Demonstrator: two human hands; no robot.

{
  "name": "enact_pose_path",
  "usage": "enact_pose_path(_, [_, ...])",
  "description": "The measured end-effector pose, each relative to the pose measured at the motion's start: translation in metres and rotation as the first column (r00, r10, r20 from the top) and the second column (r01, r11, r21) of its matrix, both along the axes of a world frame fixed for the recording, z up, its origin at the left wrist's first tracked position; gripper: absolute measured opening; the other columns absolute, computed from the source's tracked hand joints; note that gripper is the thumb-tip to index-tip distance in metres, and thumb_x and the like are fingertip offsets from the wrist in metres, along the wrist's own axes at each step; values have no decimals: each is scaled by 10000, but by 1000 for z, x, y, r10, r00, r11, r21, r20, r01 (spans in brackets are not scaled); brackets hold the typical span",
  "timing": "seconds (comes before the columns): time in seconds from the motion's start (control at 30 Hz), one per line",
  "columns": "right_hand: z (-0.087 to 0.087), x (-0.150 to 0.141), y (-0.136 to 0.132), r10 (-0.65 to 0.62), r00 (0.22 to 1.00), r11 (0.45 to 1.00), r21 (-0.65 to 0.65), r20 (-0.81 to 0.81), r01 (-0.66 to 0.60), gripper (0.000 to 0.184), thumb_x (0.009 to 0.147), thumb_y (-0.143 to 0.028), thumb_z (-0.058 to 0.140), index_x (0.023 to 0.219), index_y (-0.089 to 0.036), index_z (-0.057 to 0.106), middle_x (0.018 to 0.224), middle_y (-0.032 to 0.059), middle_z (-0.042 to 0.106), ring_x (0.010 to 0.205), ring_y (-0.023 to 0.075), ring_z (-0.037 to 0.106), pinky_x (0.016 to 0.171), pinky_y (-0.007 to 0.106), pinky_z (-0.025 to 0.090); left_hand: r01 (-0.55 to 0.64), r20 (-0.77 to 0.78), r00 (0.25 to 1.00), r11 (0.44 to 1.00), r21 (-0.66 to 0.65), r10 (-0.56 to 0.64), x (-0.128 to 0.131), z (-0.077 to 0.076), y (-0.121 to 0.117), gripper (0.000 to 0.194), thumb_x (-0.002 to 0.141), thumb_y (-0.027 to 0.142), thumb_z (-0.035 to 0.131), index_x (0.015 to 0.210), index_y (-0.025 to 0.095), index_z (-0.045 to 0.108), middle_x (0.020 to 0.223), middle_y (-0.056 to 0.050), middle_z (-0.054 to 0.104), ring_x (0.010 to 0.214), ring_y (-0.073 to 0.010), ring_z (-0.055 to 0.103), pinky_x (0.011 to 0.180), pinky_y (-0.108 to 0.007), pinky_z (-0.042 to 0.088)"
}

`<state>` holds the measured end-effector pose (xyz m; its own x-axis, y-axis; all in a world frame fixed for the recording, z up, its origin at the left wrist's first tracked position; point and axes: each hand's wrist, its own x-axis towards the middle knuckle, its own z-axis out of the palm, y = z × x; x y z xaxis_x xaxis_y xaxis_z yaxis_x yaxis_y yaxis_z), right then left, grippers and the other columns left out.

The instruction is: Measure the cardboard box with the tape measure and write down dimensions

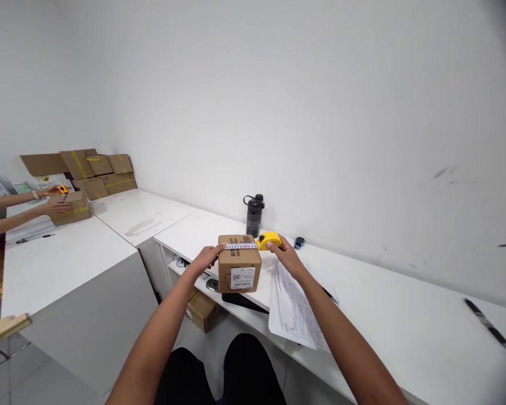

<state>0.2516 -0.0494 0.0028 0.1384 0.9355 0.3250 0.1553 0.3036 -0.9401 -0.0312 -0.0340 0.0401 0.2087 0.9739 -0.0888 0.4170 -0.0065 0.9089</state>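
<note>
A small cardboard box (pixel 238 261) with a white label on its front stands at the edge of the white table, in the middle of the view. Across its top lies the pulled-out blade of a yellow tape measure (pixel 269 241). My right hand (pixel 283 251) is closed around the tape measure's case, just off the box's right side. With closed fingers, my left hand (pixel 208 257) pinches the blade's end against the box's upper left edge. Printed sheets of paper (pixel 293 309) lie under my right forearm.
Behind the box stands a dark water bottle (pixel 254 216), with a watch (pixel 299 242) to its right. A pen (pixel 488 324) lies far right. At left, a co-worker's hands (pixel 57 199) hold an orange tape measure at another box, near stacked cartons (pixel 109 183). Another box (pixel 202 311) sits below the table.
</note>
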Motion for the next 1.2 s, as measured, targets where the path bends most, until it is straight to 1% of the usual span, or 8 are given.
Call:
enact_pose_path(0.2, [22,3,-10,-39,999,999,-16,36,40,599,706,-550,678,1156,-180,544,965,57,661,823,183,588,722,311,470,22,-24,999,999,23,-21,-13,18,10,458,745,603,575,614,181,450,563,19,413,476,-93,333,462,-244,264])
enact_pose_path(0.33, [42,0,-49,-122,983,992,48,136,116,587,681,-575,692,1093,-200,506,843,6,640,638,138,529,581,267,435,4,93,996,995,98,-13,-21,43,7,429,757,582,586,678,185,443,631,23,449,509,-89,384,487,-231,315])
enact_pose_path(0.47, [39,-37,-113,-220,903,974,25,369,227,546,666,-604,687,1013,-216,522,643,-38,589,503,141,492,464,242,363,74,150,984,984,165,-99,-5,68,7,389,782,526,585,683,189,419,632,38,449,528,-86,417,538,-229,366])
enact_pose_path(0.6, [26,-92,-155,-246,832,951,-41,497,306,547,788,-563,568,1197,-205,510,669,9,665,562,203,614,518,267,400,227,102,963,956,185,-248,34,79,20,350,785,508,585,730,188,456,685,21,520,618,-115,503,614,-253,429])
enact_pose_path(0.7, [28,-113,-157,-255,751,914,-103,609,393,682,851,-541,490,1414,-177,365,720,55,699,654,260,663,571,293,407,282,-12,958,929,239,-288,60,72,35,363,783,532,585,754,181,497,756,0,577,700,-143,551,670,-272,453])
enact_pose_path(0.8, [37,-113,-148,-218,684,893,-141,696,428,676,882,-573,422,1440,-195,373,735,79,707,715,293,676,590,307,401,159,-123,984,939,304,-127,73,57,52,377,836,547,503,786,175,541,791,-26,612,713,-162,564,667,-280,448])
enact_pose_path(0.93, [46,-115,-142,-172,638,900,-144,751,411,671,866,-625,429,1404,-226,445,778,97,718,765,299,684,622,312,412,47,-193,981,943,330,19,70,36,71,409,906,528,380,825,171,562,817,-61,644,737,-181,579,681,-292,432])
enact_pose_path(1.2, [49,-130,-139,-101,648,928,-164,755,335,633,852,-669,428,1216,-174,582,840,123,724,819,293,691,665,316,443,16,-408,905,948,319,122,54,16,76,288,865,471,502,866,191,573,917,-78,674,804,-205,595,694,-292,398])
